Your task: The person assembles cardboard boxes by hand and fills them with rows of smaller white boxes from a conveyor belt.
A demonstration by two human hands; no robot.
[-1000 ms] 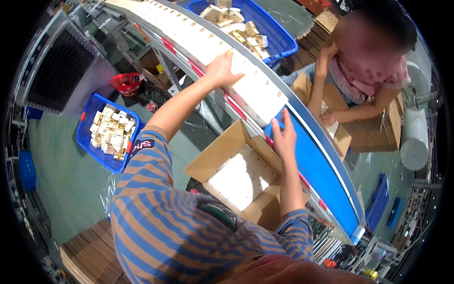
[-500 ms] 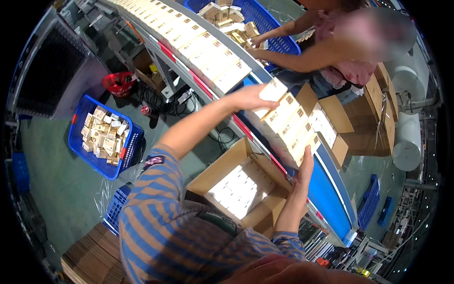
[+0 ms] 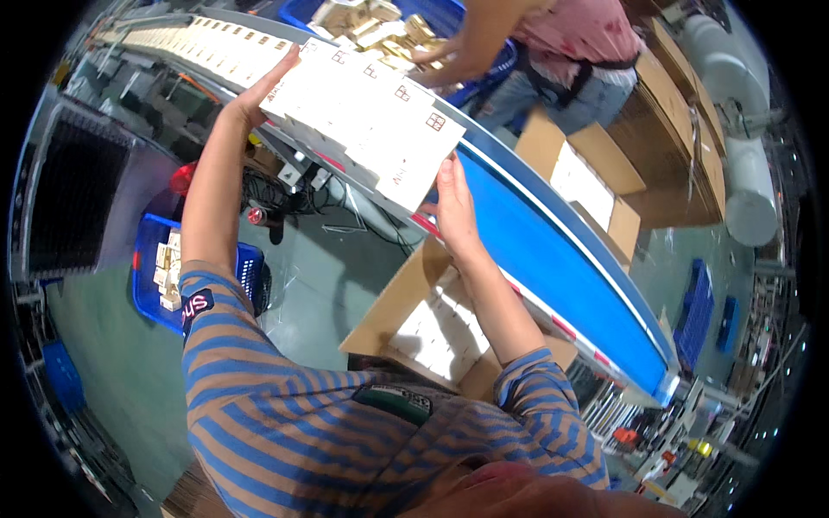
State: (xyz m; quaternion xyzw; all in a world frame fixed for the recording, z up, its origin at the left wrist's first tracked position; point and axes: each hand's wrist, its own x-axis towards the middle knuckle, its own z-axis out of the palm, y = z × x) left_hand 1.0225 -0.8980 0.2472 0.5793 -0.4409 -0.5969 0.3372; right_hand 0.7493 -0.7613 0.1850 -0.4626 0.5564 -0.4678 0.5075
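Between my two hands I hold a row of several small white cartons, pressed together end to end, with brown print on their faces. My left hand is closed against the row's far left end, thumb along its upper edge. At the opposite end my right hand presses on the last carton, its fingers partly hidden under the row. The row hangs across the near rail of a blue conveyor belt and looks raised above it. Below my right forearm, an open cardboard box holds white cartons packed in rows.
More white cartons line the belt at far left. Across the belt, a co-worker's hands reach into a blue basket of cartons, near another open cardboard box. A blue basket of loose cartons stands on the floor at left.
Both my hands have moved left with a row of cartons between them, which now looks larger and closer. The view has shifted, and more bare blue belt shows at right.
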